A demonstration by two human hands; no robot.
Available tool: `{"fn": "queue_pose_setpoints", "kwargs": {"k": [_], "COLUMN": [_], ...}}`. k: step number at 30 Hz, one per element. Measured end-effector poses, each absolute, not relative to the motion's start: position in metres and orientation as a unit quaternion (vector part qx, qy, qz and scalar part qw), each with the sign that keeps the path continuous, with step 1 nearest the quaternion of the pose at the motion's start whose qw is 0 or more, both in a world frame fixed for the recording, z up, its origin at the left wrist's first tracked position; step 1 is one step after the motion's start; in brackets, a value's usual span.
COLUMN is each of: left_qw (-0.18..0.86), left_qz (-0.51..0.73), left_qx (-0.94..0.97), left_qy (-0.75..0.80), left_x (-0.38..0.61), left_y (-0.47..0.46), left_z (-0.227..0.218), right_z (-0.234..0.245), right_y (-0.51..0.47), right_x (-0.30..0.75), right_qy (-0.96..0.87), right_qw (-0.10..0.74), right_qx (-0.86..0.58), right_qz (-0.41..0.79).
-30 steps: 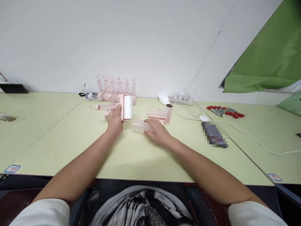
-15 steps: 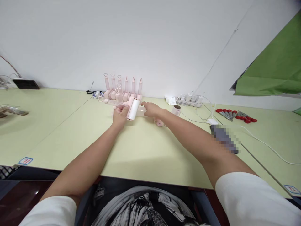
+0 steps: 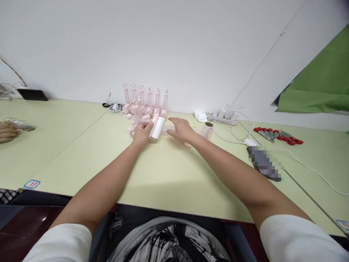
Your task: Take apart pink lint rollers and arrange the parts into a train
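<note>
My left hand (image 3: 142, 133) is closed on the pink handle of a lint roller (image 3: 157, 127) whose white roll points toward me on the pale green table (image 3: 169, 171). My right hand (image 3: 182, 130) rests just right of the roll, fingers bent over a clear plastic cover (image 3: 169, 130) that lies against the roll's end. A second pink roller frame with a brown core (image 3: 206, 130) lies right of that hand. A row of several pink handles (image 3: 144, 100) stands upright by the wall behind both hands.
A power strip with white cables (image 3: 222, 115) sits at the back right, red-handled tools (image 3: 275, 135) beyond it, and a blurred dark object (image 3: 264, 163) nearer. Another person's hand (image 3: 7, 131) rests at the far left edge. A dark phone (image 3: 32, 94) lies at back left.
My right hand carried the clear cover from the table in front of me up to the roll's end. My left hand shifted the roller slightly; the head turned a little left.
</note>
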State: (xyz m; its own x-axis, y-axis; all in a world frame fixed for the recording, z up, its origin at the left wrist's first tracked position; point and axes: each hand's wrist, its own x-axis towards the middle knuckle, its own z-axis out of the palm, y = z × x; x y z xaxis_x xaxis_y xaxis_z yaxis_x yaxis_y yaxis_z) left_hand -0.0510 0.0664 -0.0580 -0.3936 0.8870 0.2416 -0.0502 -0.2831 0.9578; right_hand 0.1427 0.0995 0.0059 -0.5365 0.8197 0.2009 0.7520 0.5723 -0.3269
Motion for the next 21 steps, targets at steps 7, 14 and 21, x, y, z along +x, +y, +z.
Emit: {"fn": "queue_pose_setpoints", "kwargs": {"k": [7, 14, 21], "left_qw": [0.534, 0.549, 0.213], "left_qz": [0.576, 0.595, 0.430], "left_qx": [0.510, 0.449, 0.726], "left_qy": [0.351, 0.378, 0.492], "left_x": [-0.014, -0.022, -0.028], "left_y": [0.032, 0.031, 0.024], "left_z": [-0.045, -0.039, -0.033], "right_z": [-0.022, -0.035, -0.030], "right_y": [0.049, 0.043, 0.044], "right_x": [0.159, 0.208, 0.218], "right_qy": [-0.662, -0.584, -0.558], "right_qw": [0.462, 0.514, 0.512], "right_qx": [-0.368, -0.409, -0.442], "right_qz": [0.461, 0.478, 0.481]}}
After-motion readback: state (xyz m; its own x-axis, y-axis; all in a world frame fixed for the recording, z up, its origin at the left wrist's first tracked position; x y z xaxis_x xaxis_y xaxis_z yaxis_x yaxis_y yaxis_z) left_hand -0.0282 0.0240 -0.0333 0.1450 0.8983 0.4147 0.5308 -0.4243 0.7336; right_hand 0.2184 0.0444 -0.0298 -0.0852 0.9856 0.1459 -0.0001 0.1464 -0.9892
